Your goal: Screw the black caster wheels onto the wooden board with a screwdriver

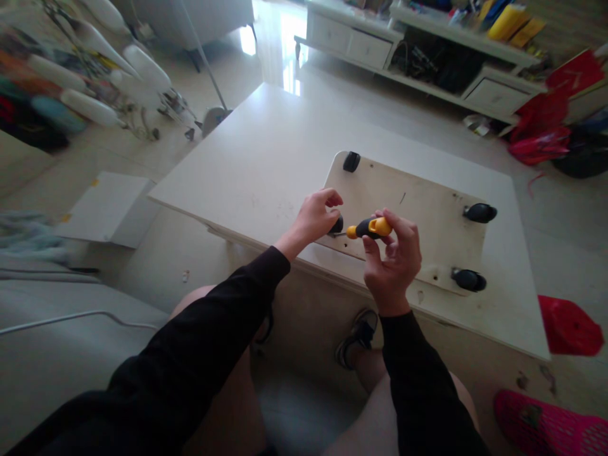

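Observation:
A pale wooden board (408, 215) lies on the white table with black caster wheels at its corners. My right hand (394, 259) grips a yellow and black screwdriver (370, 227) by its handle. The screwdriver's shaft points left, its tip at the base of the near-left caster wheel (337, 224). Fingers curled, my left hand (313, 215) is on that same caster and partly covers it. The other casters stand at the far-left corner (351, 161), the far-right corner (479, 213) and the near-right corner (468, 279).
The white table (228, 164) extends left of the board. A white box (111, 206) is on the floor at left, near a white wheeled frame (95, 107). A low white cabinet (370, 47) stands at the back. A red stool (570, 326) and a pink basket (546, 421) are at right.

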Motion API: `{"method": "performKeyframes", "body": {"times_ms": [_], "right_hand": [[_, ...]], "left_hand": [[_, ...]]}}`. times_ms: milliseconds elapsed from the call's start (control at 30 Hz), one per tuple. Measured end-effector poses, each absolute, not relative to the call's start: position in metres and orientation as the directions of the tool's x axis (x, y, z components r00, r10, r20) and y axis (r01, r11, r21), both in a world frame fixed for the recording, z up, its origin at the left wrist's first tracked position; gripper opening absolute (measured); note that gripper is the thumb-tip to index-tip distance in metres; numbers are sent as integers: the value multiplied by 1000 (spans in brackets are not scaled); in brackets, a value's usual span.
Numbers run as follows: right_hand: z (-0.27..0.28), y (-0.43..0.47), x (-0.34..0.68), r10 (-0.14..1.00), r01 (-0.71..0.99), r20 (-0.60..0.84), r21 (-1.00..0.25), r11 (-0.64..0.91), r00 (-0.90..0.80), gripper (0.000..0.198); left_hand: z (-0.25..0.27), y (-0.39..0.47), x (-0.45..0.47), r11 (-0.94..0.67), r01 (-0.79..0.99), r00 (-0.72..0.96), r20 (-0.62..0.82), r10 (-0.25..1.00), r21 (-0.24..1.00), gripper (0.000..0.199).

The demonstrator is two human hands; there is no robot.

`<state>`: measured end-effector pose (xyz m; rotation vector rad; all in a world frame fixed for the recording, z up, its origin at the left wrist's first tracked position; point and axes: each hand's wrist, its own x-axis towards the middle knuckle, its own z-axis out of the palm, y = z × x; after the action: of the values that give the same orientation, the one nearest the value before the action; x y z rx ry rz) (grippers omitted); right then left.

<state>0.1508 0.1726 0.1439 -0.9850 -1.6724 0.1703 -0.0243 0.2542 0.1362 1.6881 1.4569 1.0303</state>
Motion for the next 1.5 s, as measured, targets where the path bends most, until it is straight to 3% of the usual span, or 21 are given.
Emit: {"method": "performKeyframes", "body": {"times_ms": [700, 1100, 1367, 1500], "right_hand": [[144, 176, 147, 648, 494, 761, -561, 664, -7, 56], [147, 176, 147, 673, 452, 737, -582, 676, -57, 53], [153, 176, 147, 629, 574, 778, -519, 634, 9, 53], [155, 177, 145, 610, 611, 791, -506, 609, 47, 42]], "left_hand": [[140, 253, -25, -131, 461, 68, 112, 991, 878, 18], [137, 251, -26, 2, 553, 0, -2, 1000, 833, 6], [133, 253, -25, 11, 555, -11, -5, 1000, 832, 5], [135, 253, -23, -33, 545, 4, 37, 999, 838, 9]]}}
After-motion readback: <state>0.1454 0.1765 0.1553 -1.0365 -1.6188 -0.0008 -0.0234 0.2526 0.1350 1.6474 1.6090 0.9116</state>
